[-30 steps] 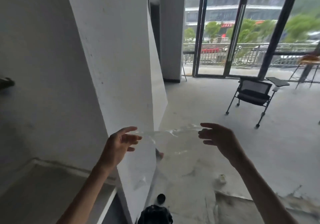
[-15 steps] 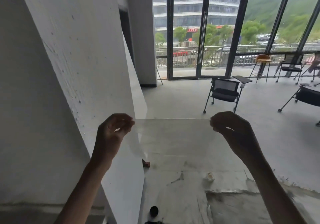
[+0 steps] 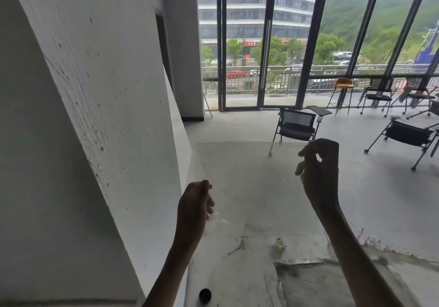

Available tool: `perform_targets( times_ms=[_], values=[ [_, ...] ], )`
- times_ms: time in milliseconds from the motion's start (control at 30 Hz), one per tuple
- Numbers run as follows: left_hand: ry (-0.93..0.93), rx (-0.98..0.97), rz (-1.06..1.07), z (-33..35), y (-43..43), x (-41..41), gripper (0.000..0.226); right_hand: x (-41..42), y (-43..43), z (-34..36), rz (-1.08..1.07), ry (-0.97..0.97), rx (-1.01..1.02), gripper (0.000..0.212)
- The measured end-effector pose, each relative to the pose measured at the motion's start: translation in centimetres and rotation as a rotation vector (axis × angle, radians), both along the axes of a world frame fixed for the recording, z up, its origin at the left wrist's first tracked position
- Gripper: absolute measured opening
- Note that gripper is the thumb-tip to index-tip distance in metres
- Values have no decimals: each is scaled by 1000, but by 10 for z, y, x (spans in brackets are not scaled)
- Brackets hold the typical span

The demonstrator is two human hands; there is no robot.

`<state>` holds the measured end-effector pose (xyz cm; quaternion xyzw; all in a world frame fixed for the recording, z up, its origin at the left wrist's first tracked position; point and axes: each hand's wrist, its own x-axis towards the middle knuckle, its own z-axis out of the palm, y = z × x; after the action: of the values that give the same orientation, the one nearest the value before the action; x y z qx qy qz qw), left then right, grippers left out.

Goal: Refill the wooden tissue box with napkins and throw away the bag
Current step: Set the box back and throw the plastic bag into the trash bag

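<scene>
A clear, empty plastic bag (image 3: 249, 183) hangs flat in front of me, spread between both hands above the concrete floor. My right hand (image 3: 318, 171) pinches its upper right corner. My left hand (image 3: 196, 202) is lower, at the bag's left edge, fingers curled on the film. The wooden tissue box and the napkins are out of sight.
A white slanted wall (image 3: 107, 116) fills the left. A black mesh chair (image 3: 297, 124) stands beyond the bag, more chairs (image 3: 408, 133) and an orange stool (image 3: 343, 83) at the right by the glass doors (image 3: 261, 45). A small white object (image 3: 281, 242) lies on the floor.
The view has swung right and up. My left hand has dropped lower along the bag's left edge, while my right hand stays at the top corner. The bag is held flatter.
</scene>
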<state>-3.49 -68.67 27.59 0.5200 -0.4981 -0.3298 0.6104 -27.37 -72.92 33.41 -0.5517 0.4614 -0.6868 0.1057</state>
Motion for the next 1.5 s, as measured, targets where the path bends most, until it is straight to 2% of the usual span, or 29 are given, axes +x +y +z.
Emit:
perform_targets(
  times_ms=[67,167,300,433,500,567,600,667,733,800,867,900,967,1033,1100,1200,1233,1300,1333,1367,1433,1500],
  values=[
    [-56,-77,67,-3,-5,-6,31,-6,2,-5,-64,99,22,4],
    [-254,-256,180,-1,-8,-6,31,-18,5,-11,-191,243,-15,5],
    [-393,-393,165,8,-13,2,31,-29,10,-7,-165,223,-56,5],
    [-449,-424,140,17,-18,4,40,-33,11,5,-116,191,-42,8],
    [-423,-346,119,23,-14,5,42,-38,11,11,-100,182,-32,8],
    [-458,-217,230,27,-9,11,44,-47,7,17,-73,166,-64,7],
    [-503,-217,313,31,-6,14,43,-51,5,20,-44,189,-93,7],
    [-642,-370,337,46,1,13,43,-52,1,25,67,342,-137,12],
    [-842,-444,87,70,-1,5,58,-36,4,34,231,547,-104,12],
    [-922,-240,-346,90,-8,-5,69,-12,11,46,378,747,-59,12],
    [-870,-51,-718,96,-12,-14,59,8,16,57,474,889,-72,14],
    [-804,-25,-794,92,-13,-16,47,14,16,62,492,955,-101,16],
    [-570,26,-791,80,-14,-17,27,20,15,72,432,1124,-159,27],
    [-352,46,-716,71,-13,-15,20,14,16,82,296,1252,-145,57],
    [-208,59,-638,63,-12,-8,19,-2,24,80,164,1155,-49,85],
    [-27,61,-531,52,-11,7,23,-24,33,38,121,743,228,104],
    [18,61,-504,50,-11,11,24,-25,34,20,213,579,355,107],
    [62,60,-483,48,-11,17,26,-18,34,-15,565,205,599,106],
    [68,59,-478,49,-13,20,27,-15,33,-29,727,56,670,97],
    [73,57,-475,51,-14,22,28,-12,32,-39,832,-31,701,78],
    [107,52,-475,55,-15,25,32,-9,30,-44,849,-48,671,33],
    [157,86,-508,53,-16,28,39,-9,27,-39,804,-104,612,23]
  ],
)
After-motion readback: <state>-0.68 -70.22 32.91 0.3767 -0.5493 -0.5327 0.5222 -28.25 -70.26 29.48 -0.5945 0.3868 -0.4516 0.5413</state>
